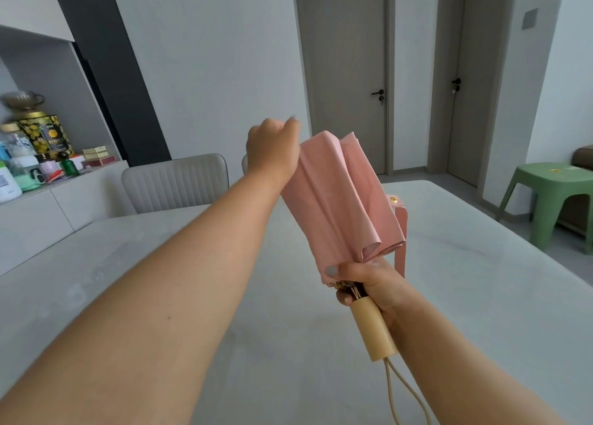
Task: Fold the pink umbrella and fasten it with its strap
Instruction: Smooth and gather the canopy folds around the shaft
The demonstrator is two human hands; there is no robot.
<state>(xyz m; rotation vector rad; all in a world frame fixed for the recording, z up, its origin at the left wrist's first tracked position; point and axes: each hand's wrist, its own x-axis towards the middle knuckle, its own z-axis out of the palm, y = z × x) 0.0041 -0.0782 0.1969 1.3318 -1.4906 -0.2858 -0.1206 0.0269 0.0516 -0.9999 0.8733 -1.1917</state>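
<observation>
Pink umbrella (340,199) tilts up-left; strap (400,232) seemingly loose.

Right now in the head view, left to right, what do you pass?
Cluttered shelf of tins and bottles → grey ribbed chair back → left hand at the canopy top → pink folded umbrella → its dangling pink strap → green plastic stool.

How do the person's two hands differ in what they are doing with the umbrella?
The right hand grips low, where the pink umbrella meets its wooden handle; the left hand pinches the canopy's top edge. The right arm is drawn in, the left outstretched. Both hold the umbrella.
</observation>
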